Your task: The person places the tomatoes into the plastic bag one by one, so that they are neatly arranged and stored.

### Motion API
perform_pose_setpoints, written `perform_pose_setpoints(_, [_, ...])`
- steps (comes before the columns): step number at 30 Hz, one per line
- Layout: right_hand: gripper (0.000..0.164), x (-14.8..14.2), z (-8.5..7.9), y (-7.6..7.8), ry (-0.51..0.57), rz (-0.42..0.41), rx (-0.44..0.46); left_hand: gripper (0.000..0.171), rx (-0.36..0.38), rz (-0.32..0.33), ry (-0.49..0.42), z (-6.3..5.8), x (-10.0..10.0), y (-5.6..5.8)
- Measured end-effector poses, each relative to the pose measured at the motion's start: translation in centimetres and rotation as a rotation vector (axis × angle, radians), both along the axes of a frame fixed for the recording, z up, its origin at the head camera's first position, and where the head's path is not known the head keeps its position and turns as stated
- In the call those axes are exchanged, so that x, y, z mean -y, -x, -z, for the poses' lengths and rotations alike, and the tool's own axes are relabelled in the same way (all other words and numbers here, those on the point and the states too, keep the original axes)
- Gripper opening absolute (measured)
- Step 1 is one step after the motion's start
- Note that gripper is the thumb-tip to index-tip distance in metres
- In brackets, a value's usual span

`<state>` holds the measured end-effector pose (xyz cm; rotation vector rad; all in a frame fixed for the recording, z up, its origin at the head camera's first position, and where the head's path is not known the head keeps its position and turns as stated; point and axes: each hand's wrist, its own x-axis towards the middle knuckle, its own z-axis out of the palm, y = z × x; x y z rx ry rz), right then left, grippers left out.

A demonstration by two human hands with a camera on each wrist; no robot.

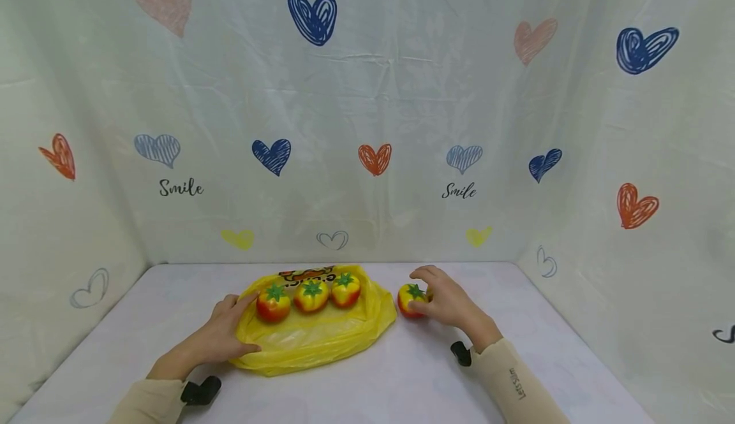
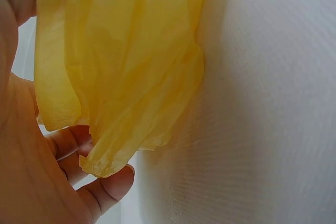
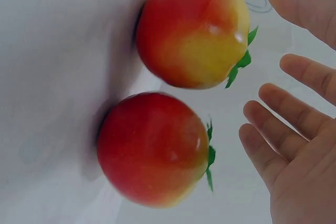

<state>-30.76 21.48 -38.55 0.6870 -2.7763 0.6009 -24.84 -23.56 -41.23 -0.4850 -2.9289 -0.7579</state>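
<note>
A yellow plastic bag (image 1: 310, 347) lies on the table with three red-and-yellow tomatoes (image 1: 312, 296) on it, their green leafy tops upward. At its left edge is my left hand (image 1: 221, 335), spread and touching the bag. The left wrist view shows the crumpled bag edge (image 2: 131, 66) against the fingers, which are relaxed. My right hand (image 1: 448, 299) hovers around a tomato (image 1: 410, 299) right of the bag. In the right wrist view, two tomatoes (image 3: 155, 150) stand side by side, and the right hand (image 3: 304, 150) has extended fingers, apart from both. The second is mostly hidden in the head view.
The white table (image 1: 413, 373) extends in front of the bag and to both sides. A white curtain (image 1: 402, 105) printed with hearts and "Smile" encloses the back and sides. Dark wrist devices (image 1: 201, 391) sit below both hands.
</note>
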Motion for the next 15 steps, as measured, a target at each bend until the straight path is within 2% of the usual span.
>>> perform_pose_setpoints(5, [0.053,-0.7,0.2,0.4,0.009,0.034,0.009,0.099,-0.003,0.000,0.004,0.0,0.0,0.0])
perform_pose_setpoints(15, [0.054,-2.3,0.7,1.1,0.036,0.050,0.009,0.098,-0.005,-0.006,-0.003,0.0,-0.1,-0.1])
